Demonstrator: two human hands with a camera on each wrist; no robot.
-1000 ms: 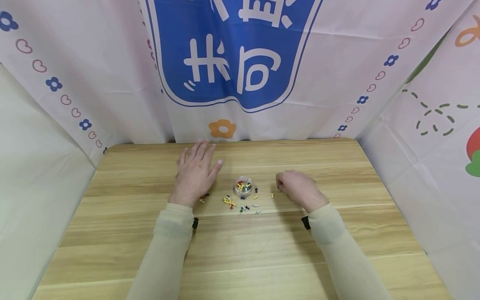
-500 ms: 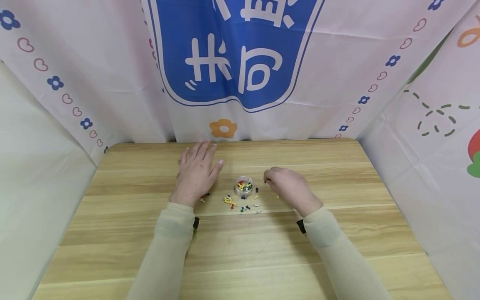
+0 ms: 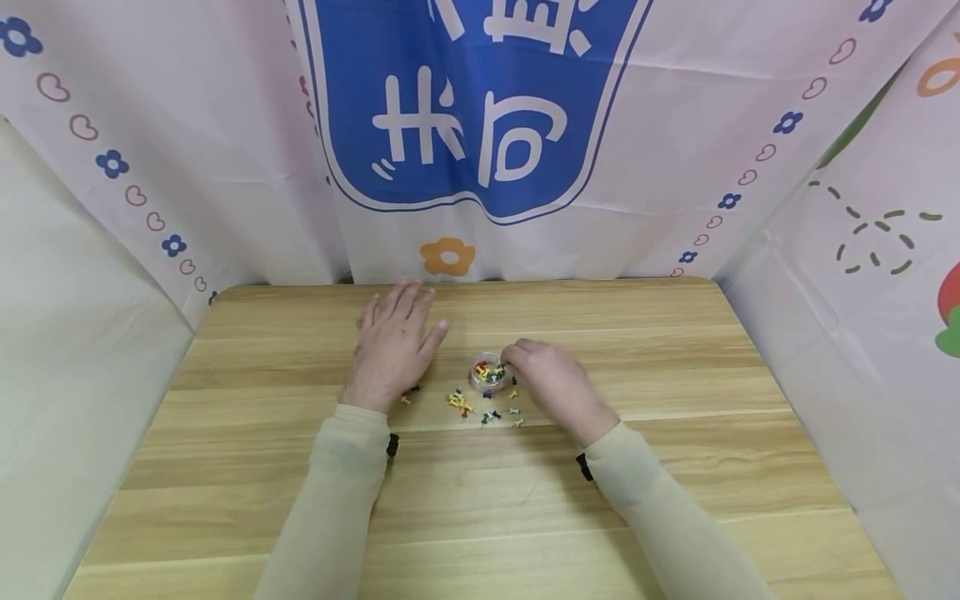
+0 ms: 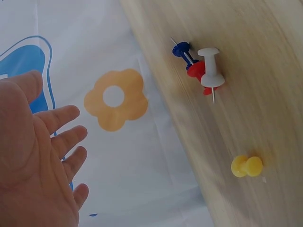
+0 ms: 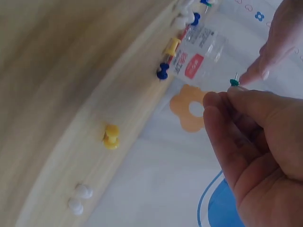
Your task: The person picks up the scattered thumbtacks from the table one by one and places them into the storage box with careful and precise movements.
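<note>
My left hand (image 3: 390,350) lies on the wooden table with its fingers spread and holds nothing; its palm side shows in the left wrist view. Between thumb and fingertips my right hand (image 3: 551,383) pinches a green push pin (image 5: 234,82), its needle pointing up in the right wrist view. Those fingertips are at the right rim of a small round clear plastic container (image 3: 487,388), which holds several push pins in mixed colours. Near my left wrist lie a blue push pin (image 4: 181,49), a red push pin (image 4: 196,70) and a white push pin (image 4: 211,66).
Loose push pins are scattered on the table (image 3: 480,500) around the container, including a yellow group (image 3: 456,402) in front left and a white push pin (image 3: 518,422) in front right. A printed white curtain (image 3: 675,125) hangs along the table's back edge.
My right hand has moved left across the table to the container's right rim. My left hand has stayed in place, and the container has not moved.
</note>
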